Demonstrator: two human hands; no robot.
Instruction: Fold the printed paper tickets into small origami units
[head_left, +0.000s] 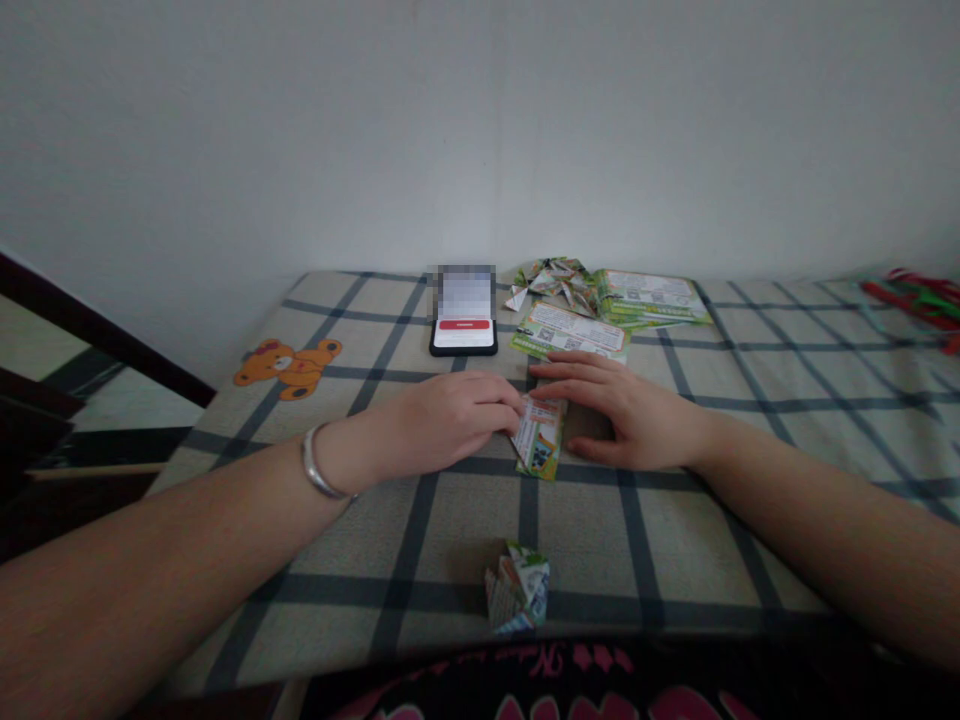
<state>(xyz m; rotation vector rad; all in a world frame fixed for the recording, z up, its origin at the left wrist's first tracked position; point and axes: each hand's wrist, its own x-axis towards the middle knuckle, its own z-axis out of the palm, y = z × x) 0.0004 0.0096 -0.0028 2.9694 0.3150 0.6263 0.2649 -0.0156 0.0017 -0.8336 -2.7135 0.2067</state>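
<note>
A small printed leaflet, folded into a narrow piece with a slanted corner, lies on the table between my hands. My left hand, with a silver bangle at the wrist, has its fingers bent together on the leaflet's upper left edge. My right hand reaches in from the other side, fingers stretched out and thumb apart, its index fingertip at the leaflet's top. Part of the leaflet is hidden under the fingers. Nearer to me stands a folded paper piece made from similar print.
Behind my hands lie a flat leaflet, a stack of leaflets and several folded paper pieces. A phone with a lit screen rests near the wall. Red and green items sit far right on the checked tablecloth.
</note>
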